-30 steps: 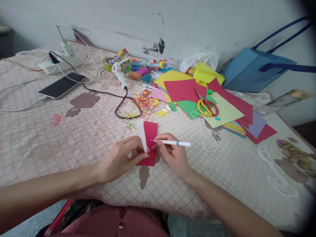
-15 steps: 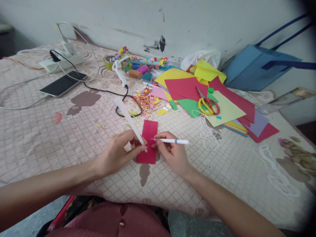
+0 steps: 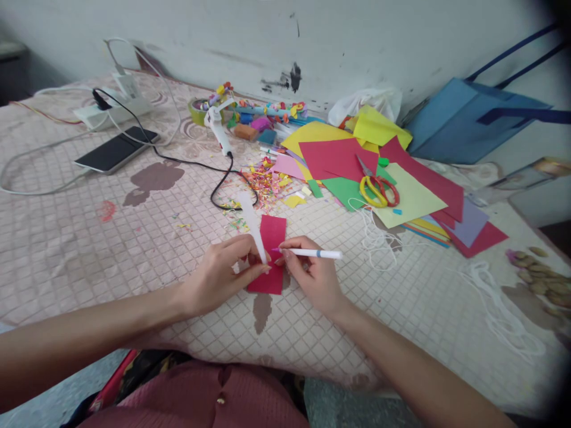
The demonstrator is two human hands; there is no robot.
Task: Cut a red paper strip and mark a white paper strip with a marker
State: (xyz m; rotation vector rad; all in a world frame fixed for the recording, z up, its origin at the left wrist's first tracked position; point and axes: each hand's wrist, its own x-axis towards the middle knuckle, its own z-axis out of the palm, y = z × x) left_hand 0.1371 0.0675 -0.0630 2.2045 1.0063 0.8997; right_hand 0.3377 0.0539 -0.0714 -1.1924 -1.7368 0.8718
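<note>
A red paper strip (image 3: 273, 232) lies lengthwise on the patterned cloth in front of me. My left hand (image 3: 225, 270) is closed, pinching the lower end of a white, flat strip that looks like a ruler (image 3: 253, 223). This ruler leans up and away over the left edge of the red paper. In my right hand (image 3: 312, 276) a white felt-tip pen (image 3: 323, 254) with a blue band and a pink-purple tip lies almost level. Its tip points left, over the red paper; whether it touches cannot be made out.
Coloured paper sheets (image 3: 339, 157) with scissors (image 3: 377, 187) on top lie at back right, near white string (image 3: 377, 238). Paper scraps (image 3: 267, 184), a glue gun (image 3: 218, 134) and its black cord lie behind. A phone (image 3: 118, 148) and power strip (image 3: 113, 110) are at left.
The ruler has swung more upright, its far end moving right and closer to the red paper. My right hand and the pen have barely moved.
</note>
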